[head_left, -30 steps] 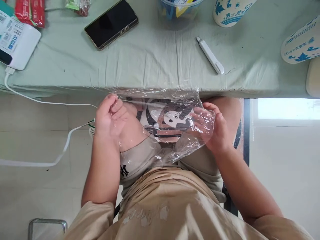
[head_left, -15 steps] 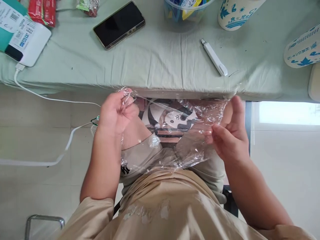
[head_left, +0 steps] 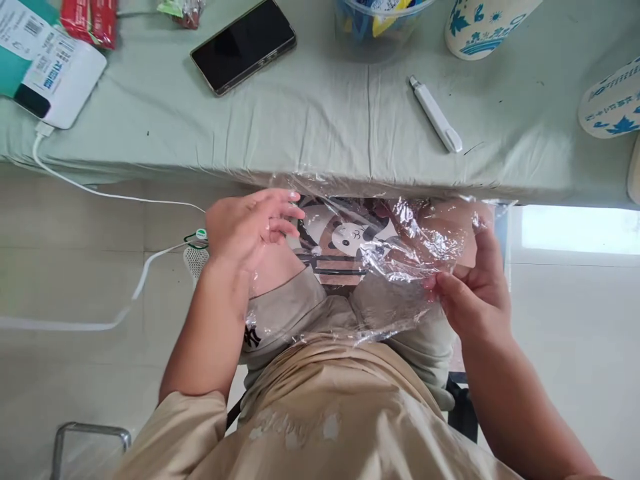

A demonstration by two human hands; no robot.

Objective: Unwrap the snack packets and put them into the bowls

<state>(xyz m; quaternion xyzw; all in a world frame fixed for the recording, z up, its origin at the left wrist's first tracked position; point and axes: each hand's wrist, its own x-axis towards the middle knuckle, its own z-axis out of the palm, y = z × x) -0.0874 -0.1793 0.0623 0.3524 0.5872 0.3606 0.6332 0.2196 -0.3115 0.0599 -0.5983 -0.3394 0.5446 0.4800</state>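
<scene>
Crinkled clear plastic film (head_left: 395,267) hangs spread over my lap, below the table's front edge. Whether it is a flat sheet or a bag, I cannot tell. My right hand (head_left: 477,287) pinches its right side between thumb and fingers. At the film's upper left, my left hand (head_left: 255,223) has its fingers stretched out and slightly apart, touching or very near the plastic. Through the film a panda picture (head_left: 350,237) shows between my legs.
The table (head_left: 325,120) has a green cloth. On it lie a phone (head_left: 243,45), a white pen-like cutter (head_left: 436,115), a tub of packets (head_left: 383,30), paper cups (head_left: 483,30) and a white power bank (head_left: 75,90). Its white cable (head_left: 115,197) hangs over the edge at left.
My left hand has opened from its grip on the film and turned its fingers to the right. My right hand has shifted slightly right and down, still pinching the film.
</scene>
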